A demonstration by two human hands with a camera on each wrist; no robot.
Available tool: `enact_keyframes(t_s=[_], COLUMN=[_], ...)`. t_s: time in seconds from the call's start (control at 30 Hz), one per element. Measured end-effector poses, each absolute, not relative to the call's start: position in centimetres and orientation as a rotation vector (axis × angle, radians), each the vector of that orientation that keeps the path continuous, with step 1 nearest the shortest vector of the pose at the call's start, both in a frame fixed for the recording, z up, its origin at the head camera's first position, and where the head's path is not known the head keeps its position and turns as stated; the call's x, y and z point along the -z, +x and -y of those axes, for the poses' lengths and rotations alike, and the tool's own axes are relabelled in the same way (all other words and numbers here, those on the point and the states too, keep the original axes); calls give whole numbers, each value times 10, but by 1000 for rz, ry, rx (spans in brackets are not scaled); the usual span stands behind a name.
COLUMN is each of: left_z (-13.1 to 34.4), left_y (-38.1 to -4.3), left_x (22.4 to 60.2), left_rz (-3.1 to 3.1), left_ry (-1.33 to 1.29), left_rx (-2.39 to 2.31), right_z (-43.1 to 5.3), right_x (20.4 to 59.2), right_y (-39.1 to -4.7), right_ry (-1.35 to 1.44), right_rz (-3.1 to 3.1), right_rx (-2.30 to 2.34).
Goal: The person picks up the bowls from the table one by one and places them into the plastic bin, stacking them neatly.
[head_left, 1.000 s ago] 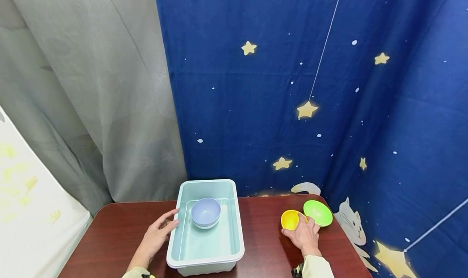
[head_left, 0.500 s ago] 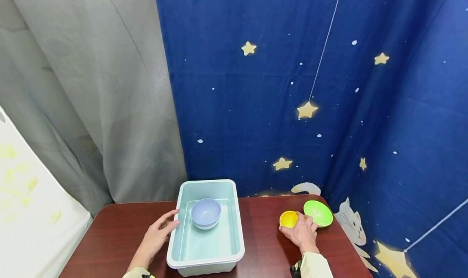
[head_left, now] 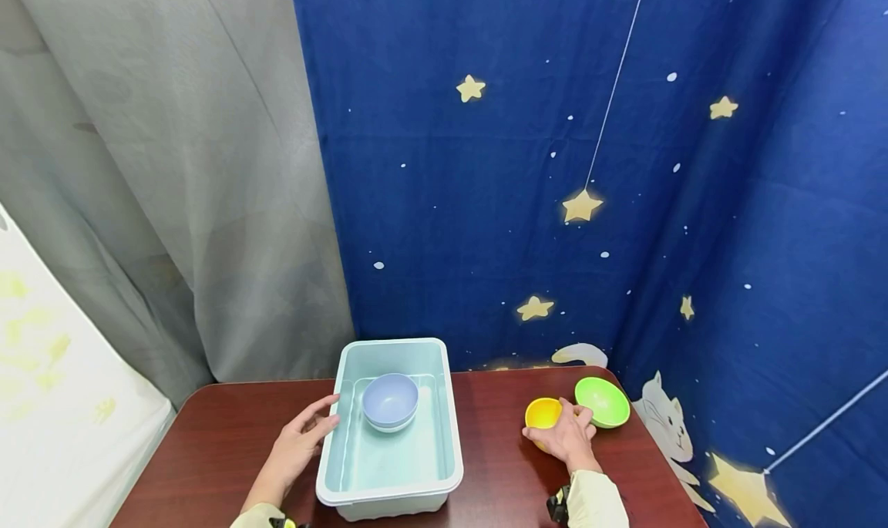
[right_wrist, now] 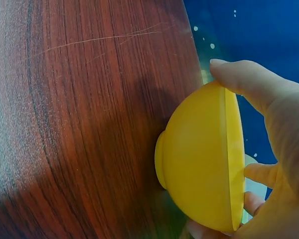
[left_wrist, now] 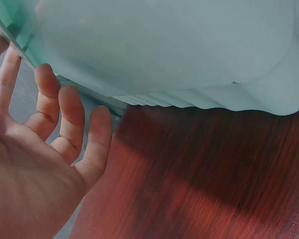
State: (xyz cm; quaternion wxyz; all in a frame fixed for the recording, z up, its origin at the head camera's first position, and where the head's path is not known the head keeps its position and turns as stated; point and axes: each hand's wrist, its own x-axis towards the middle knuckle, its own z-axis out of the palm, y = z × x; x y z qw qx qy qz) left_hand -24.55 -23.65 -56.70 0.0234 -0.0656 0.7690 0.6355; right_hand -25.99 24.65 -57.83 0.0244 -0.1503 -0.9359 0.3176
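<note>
My right hand [head_left: 570, 438] grips a yellow bowl [head_left: 543, 411] by its rim on the right side of the table. The right wrist view has this bowl [right_wrist: 199, 154] side-on, thumb at one end of the rim and fingers at the other, its foot close to the wood. Just beyond the hand lies a green bowl [head_left: 602, 403]. My left hand [head_left: 298, 443] is at the left rim of a pale blue plastic bin [head_left: 454, 435], fingers relaxed and spread; in the left wrist view, fingertips [left_wrist: 48, 74] are right at the bin's edge.
Inside the bin, a lavender bowl [head_left: 391, 399] is stacked on a whiter one [head_left: 392, 428]. The dark red wooden table [head_left: 489, 428] ends at a grey curtain [head_left: 270, 304] and a blue starry curtain [head_left: 444, 227]. White cloth [head_left: 76, 405] hangs at the left.
My right hand has moved a little left with the yellow bowl, widening the gap to the green bowl. The left hand stays at the bin's rim.
</note>
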Motion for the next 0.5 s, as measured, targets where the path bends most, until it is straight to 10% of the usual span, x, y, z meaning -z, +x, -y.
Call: enact_keyframes(t_s=[0.5], left_z=[237], left_y=[-245], left_x=[567], left_rz=[-2374], left_ry=[-206], left_rx=[-1967], right_z=[-243], right_x=[583], right_y=[-263], right_ry=[-424], right_rz=[2906], right_rx=[-967])
